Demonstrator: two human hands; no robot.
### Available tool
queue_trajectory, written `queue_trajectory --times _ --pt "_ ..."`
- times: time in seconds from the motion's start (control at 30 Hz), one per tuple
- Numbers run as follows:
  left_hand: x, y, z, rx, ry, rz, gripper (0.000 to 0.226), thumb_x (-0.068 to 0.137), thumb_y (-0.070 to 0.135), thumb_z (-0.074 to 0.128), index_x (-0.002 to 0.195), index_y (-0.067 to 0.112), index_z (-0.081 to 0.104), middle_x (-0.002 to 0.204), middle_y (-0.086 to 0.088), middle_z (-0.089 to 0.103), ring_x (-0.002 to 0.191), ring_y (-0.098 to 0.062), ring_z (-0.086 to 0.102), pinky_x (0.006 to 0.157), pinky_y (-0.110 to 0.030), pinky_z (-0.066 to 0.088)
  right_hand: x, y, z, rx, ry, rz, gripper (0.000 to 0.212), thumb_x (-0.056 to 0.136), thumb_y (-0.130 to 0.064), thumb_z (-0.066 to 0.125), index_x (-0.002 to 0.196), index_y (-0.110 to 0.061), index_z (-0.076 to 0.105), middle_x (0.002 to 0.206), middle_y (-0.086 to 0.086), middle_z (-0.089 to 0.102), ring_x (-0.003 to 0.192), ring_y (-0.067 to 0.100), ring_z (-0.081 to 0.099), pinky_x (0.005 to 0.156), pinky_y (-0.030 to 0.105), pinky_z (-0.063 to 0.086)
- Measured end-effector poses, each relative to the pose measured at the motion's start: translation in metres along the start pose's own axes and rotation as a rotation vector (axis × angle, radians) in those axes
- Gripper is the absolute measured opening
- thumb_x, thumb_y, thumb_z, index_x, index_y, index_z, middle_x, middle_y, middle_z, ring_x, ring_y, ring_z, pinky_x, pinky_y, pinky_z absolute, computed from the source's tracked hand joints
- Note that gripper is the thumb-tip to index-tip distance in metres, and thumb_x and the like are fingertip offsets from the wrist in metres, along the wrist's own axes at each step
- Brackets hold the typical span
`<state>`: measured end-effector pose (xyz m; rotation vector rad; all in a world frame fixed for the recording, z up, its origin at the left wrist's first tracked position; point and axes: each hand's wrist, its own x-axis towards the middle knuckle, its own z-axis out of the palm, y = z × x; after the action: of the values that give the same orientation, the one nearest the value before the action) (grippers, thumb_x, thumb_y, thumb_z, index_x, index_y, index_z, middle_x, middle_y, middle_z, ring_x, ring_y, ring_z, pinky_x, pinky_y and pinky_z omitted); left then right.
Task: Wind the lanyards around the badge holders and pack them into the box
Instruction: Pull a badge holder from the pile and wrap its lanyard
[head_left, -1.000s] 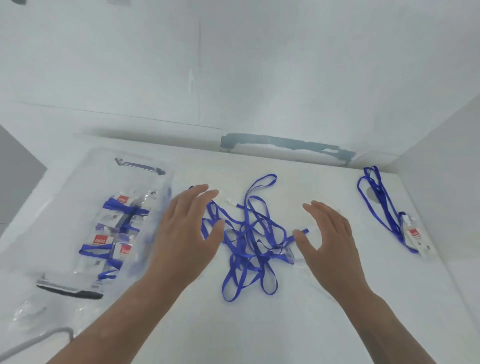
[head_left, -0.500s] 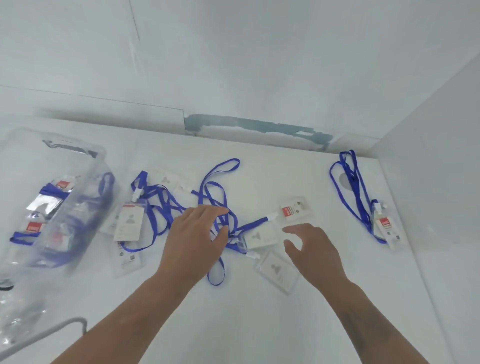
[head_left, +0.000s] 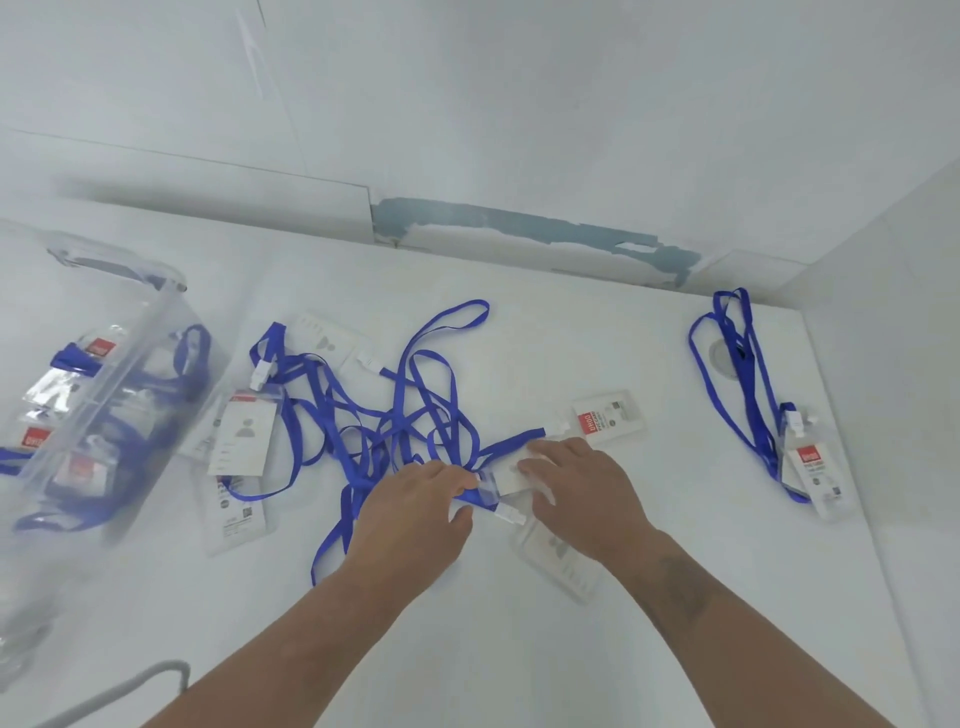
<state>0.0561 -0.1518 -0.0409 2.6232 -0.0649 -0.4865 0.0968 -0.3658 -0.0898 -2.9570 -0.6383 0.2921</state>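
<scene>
Both of my hands meet at the middle of the white worktop (head_left: 519, 649) over one clear plastic badge holder (head_left: 511, 475): my left hand (head_left: 415, 512) has its grip curled, fingertips pinching the holder's clip end where flat blue ribbon joins it, and my right hand (head_left: 582, 488) presses bent fingers down on the holder's white card. From there toward ten o'clock sprawls a tangle of blue lanyards (head_left: 395, 415), thin woven straps in loose loops with white plastic clips. At nine o'clock the transparent box (head_left: 104, 395), glossy and round-cornered, holds wound bundles. Toward two o'clock lies a rectangular holder with a red label (head_left: 608, 418), and at three o'clock a separate lanyard with its holder (head_left: 748, 384) lies well apart.
</scene>
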Motion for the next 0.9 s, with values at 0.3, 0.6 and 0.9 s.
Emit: queue_trajectory --times 0.3,0.6,0.9 --pt "0.001 0.002 -0.014 -0.081 -0.016 -0.046 0.03 0.097 0.044 0.05 0.127 0.04 0.054 0.119 0.024 0.058 0.109 0.001 0.051 0.088 -0.018 0.043 -0.003 -0.006 -0.042 0.073 0.157 0.041 0.029 0.091 -0.033 0.045 0.092 -0.03 0.073 0.079 -0.013 0.069 0.079 0.011 0.06 0.061 0.024 0.05" --pt "-0.004 0.007 -0.038 -0.305 -0.079 -0.234 0.028 0.089 0.061 0.053 0.088 0.036 0.066 0.091 0.02 0.068 0.09 -0.001 0.061 0.084 -0.027 0.052 -0.016 -0.043 -0.078 1.39 -0.056 0.76 0.014 0.089 -0.002 0.057 0.085 -0.005 0.07 0.087 0.011 0.076 0.078 0.025 0.07 0.077 0.039 0.061" --pt "-0.001 0.0 -0.057 -1.11 -0.071 -0.398 0.013 0.09 0.014 0.069 0.099 0.024 0.072 0.09 0.005 0.078 0.082 -0.011 0.075 0.071 -0.029 0.062 -0.029 -0.095 -0.071 1.729 -0.203 0.782 0.016 0.092 -0.015 0.063 0.105 -0.005 0.066 0.102 0.005 0.076 0.092 0.019 0.073 0.083 0.03 0.055"
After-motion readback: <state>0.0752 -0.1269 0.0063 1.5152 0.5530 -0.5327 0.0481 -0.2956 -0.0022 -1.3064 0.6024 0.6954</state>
